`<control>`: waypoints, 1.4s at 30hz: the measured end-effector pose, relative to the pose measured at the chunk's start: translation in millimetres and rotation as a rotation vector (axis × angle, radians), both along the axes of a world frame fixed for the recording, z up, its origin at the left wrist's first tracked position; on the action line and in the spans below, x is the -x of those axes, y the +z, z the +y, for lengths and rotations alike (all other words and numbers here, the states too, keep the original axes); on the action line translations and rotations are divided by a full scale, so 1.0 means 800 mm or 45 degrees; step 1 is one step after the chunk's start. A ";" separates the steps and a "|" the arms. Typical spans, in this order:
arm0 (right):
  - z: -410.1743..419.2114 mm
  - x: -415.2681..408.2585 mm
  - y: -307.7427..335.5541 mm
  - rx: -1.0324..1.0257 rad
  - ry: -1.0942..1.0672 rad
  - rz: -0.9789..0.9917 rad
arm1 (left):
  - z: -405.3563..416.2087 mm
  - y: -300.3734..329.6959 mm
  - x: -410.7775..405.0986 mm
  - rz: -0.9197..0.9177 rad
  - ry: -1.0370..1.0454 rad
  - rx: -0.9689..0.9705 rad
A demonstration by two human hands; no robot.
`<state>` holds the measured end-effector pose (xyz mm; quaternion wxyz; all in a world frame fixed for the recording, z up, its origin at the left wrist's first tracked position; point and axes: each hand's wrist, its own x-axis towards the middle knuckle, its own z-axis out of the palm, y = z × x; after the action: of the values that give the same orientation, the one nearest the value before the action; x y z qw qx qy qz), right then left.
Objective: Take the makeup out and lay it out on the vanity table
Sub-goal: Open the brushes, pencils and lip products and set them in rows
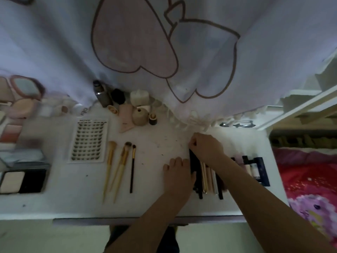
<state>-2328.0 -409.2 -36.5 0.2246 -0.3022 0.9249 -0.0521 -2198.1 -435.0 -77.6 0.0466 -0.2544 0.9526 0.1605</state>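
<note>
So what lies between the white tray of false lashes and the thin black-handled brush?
Head view: two gold-handled brushes lie side by side between the lash tray and the black-handled brush.

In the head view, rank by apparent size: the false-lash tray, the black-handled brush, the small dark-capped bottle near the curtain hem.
Largest to smallest:
1. False-lash tray
2. Black-handled brush, long but very thin
3. Small dark-capped bottle

The bottle sits farther from the camera, so its true size is less certain.
</note>
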 end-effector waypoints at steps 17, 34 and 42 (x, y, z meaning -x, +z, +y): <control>0.018 -0.036 0.064 0.536 -0.196 -1.080 | -0.046 0.072 -0.064 0.109 -0.030 -0.503; 0.025 -0.015 0.091 1.053 -0.925 -1.430 | -0.098 0.158 -0.166 0.325 0.501 -1.338; -0.020 -0.083 0.061 0.657 -0.617 -1.228 | -0.090 0.099 -0.109 0.179 0.704 -1.096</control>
<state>-2261.8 -424.9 12.3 0.5203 -0.0695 0.7186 -0.4562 -2110.7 -507.2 1.4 0.0390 -0.4432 0.6981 0.5611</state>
